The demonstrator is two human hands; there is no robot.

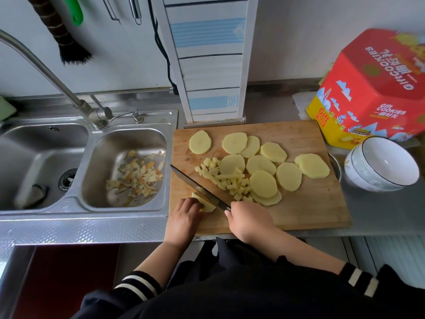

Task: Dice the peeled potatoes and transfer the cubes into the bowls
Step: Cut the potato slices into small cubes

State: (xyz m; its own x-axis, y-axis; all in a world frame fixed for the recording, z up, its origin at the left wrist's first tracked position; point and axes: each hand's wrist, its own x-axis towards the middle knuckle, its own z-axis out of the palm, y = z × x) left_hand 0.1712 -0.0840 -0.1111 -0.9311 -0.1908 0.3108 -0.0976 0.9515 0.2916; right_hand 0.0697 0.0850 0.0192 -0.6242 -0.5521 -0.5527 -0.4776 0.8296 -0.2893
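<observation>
A wooden cutting board carries several round peeled potato slices and a heap of small potato cubes. My left hand holds a potato slice down at the board's near left corner, fingers curled on it. My right hand grips the handle of a dark knife; its blade lies across that slice and points up-left. A white bowl stands just right of the board, nothing inside it.
A double steel sink lies left of the board, with potato peelings in its right basin and a faucet above. A red and yellow cookie tin stands behind the bowl. A metal rim shows beside the bowl.
</observation>
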